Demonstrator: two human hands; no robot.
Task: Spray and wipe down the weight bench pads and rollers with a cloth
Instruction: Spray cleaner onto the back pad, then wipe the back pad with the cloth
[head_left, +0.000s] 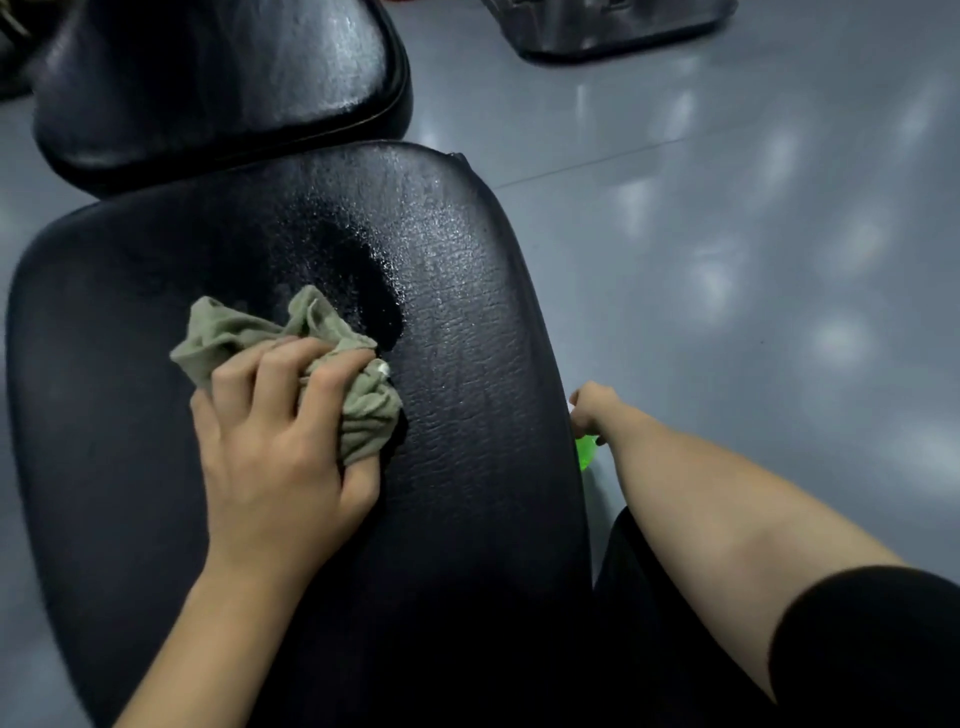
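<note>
the left hand (280, 447) lies knuckles-up on the large black bench pad (467, 364), its fingers curled over a crumpled olive-green cloth (234, 327) and the thumb tucked under the cloth's right side, so the hand is clamped on the cloth and presses it against the pad's surface. the cloth bunches out ahead of the fingers and down past the thumb. just beyond the cloth, up and to the right, a dark wet patch (363, 275) glistens on the pad's textured skin, with fine droplets scattered around it.

the right hand (592, 408) hangs low beside the pad's right edge, near the grey floor (753, 234). it is closed round the top of a green spray bottle (587, 452), of which only a bright sliver shows under the hand; most of the fingers are hidden by the pad's edge. the forearm is bare and a black sleeve (872, 649) covers the upper arm.

a second black pad (218, 88) sits just beyond the first, its top also shiny and speckled.
</note>
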